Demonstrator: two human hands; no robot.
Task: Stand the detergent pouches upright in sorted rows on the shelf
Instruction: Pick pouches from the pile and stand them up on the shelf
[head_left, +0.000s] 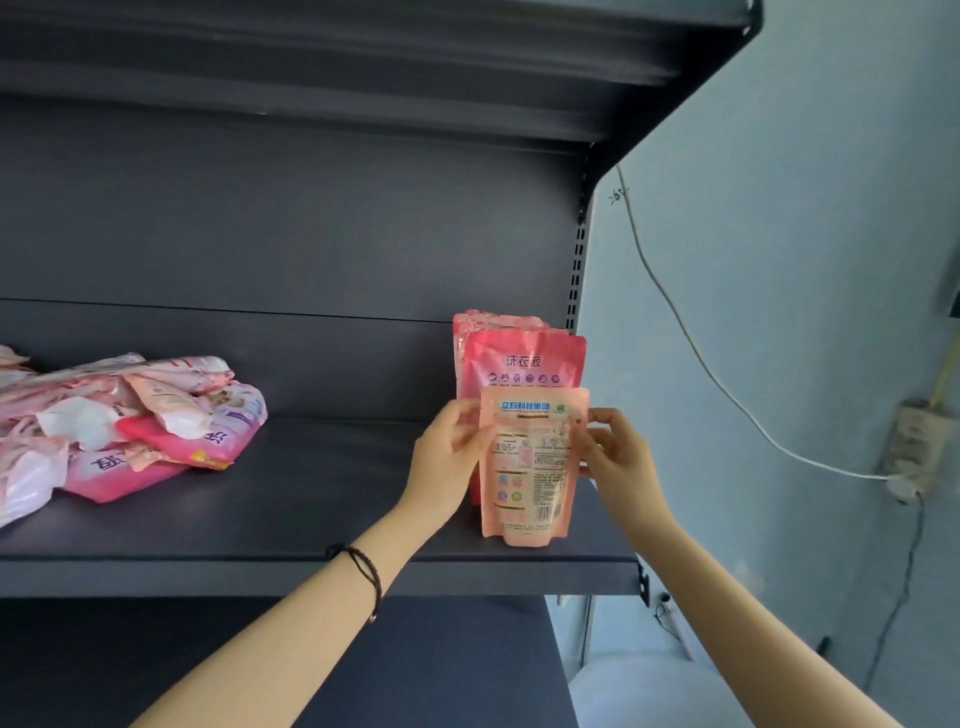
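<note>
Both left hand (445, 462) and right hand (619, 460) pinch pouch (525, 483).

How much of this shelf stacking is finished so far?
Early days. A few upright pouches stand at the right end of the shelf. The left hand and right hand pinch a pale pouch by its edges, upright in front of them. The heap lying on the left is still unsorted, most of the job.
</note>
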